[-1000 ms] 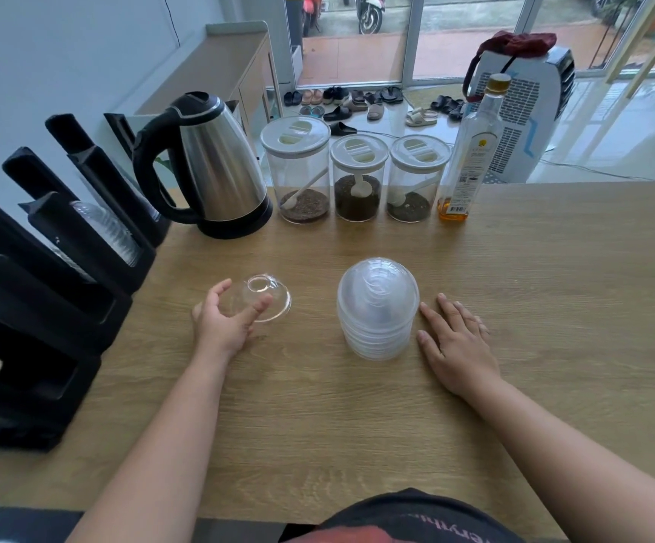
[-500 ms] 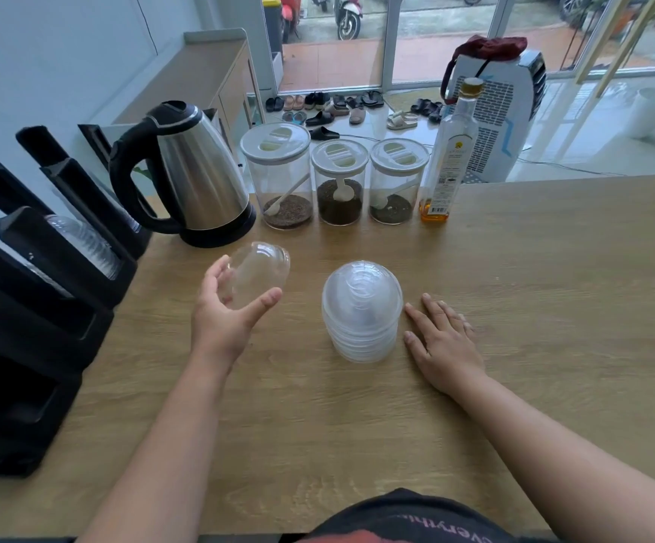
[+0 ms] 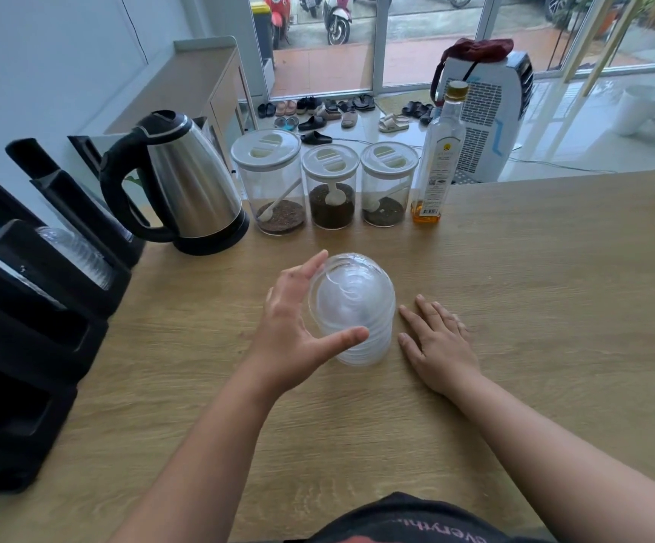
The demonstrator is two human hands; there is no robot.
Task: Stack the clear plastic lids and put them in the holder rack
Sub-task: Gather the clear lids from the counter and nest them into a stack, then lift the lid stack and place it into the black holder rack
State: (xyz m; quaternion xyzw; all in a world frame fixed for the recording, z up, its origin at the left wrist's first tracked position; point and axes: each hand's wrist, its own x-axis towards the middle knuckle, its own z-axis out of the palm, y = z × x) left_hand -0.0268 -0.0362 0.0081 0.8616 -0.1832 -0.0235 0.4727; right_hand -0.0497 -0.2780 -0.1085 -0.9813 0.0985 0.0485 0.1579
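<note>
left hand (image 3: 292, 331) has its grip spread wide around the top dome lid (image 3: 351, 291), thumb in front, fingers behind, setting it on the stack of clear lids (image 3: 357, 339) mid-counter (image 3: 533, 307). right hand (image 3: 439, 342) lies flat beside it, holding nothing. stacking looks nearly done — racking is left. thin, glossy, ribbed plastic; the matte black holder rack (image 3: 36, 307) at far left already holds some lids.

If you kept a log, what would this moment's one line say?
left hand: setting lid on lid stack | right hand: flat on table | rack: unfilled
</note>
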